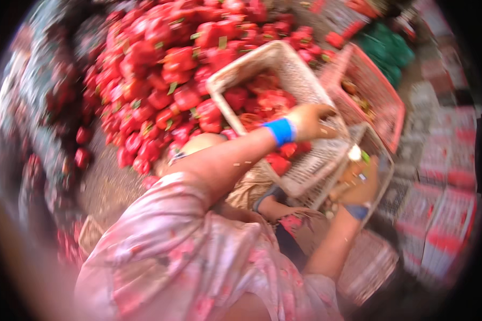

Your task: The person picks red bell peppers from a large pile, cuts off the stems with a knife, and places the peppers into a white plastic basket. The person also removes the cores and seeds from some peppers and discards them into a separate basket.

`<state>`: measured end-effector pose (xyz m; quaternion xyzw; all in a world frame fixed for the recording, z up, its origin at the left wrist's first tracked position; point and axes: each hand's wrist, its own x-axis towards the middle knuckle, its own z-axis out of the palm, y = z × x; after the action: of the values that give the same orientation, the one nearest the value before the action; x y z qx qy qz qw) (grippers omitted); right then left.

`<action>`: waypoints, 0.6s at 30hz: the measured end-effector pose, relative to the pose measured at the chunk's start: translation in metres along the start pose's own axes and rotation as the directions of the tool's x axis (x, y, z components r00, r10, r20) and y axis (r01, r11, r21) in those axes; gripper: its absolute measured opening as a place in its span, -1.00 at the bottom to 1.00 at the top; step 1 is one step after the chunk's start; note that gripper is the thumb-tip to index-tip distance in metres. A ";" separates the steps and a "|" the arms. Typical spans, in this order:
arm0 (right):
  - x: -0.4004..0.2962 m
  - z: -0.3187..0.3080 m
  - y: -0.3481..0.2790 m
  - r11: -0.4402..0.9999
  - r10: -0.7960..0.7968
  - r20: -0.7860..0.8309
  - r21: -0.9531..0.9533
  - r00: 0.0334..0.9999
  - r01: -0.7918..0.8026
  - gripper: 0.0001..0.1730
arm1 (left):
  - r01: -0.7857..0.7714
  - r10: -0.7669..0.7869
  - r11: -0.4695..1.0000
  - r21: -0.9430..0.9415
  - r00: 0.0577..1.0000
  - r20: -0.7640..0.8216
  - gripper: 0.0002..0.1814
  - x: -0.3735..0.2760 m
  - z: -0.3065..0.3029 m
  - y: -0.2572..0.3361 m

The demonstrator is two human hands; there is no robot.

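Note:
My left hand (311, 122), with a bright blue band at the wrist, is over the right side of a whitish plastic crate (221, 80) that holds red pepper pieces (275, 100). Its fingers are bent and blurred; whether they hold something cannot be told. My right hand (357, 184), a grey-blue band at its wrist, is lower right, over a second pale crate (385, 172). A white and green piece (357, 153), perhaps a pepper core, shows at its fingertips. Blur hides whether the hand grips it. Small pale bits lie below that hand.
A large heap of red bell peppers (176, 60) spreads beyond the crates. Right of them stands a pink plastic crate (397, 108) with scraps inside, near a green plastic bag (385, 52). Printed cartons (450, 224) line the right. Filled mesh sacks (48, 104) stand at left.

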<state>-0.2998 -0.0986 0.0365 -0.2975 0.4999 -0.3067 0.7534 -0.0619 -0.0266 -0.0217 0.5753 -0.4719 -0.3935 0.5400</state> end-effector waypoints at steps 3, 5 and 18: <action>0.011 -0.045 -0.010 0.968 -0.195 -0.274 -0.206 0.942 0.141 -0.52 | 0.136 -0.125 0.932 0.335 0.991 -0.056 -0.35 -0.009 -0.012 0.023; 0.036 -0.093 -0.016 0.794 -0.491 -0.418 -0.576 0.765 0.195 -0.44 | 0.148 -0.127 0.943 0.299 0.988 -0.088 -0.40 -0.012 -0.024 0.025; 0.019 -0.013 0.028 0.853 -0.295 -0.227 -0.500 0.928 0.149 -0.64 | 0.830 -0.303 0.453 0.325 0.487 -0.819 -0.43 -0.142 -0.207 -0.118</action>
<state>-0.3015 -0.0976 0.0002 -0.4796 0.6281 -0.3015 0.5334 0.1168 0.1591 -0.1243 0.9595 -0.1141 -0.1236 0.2260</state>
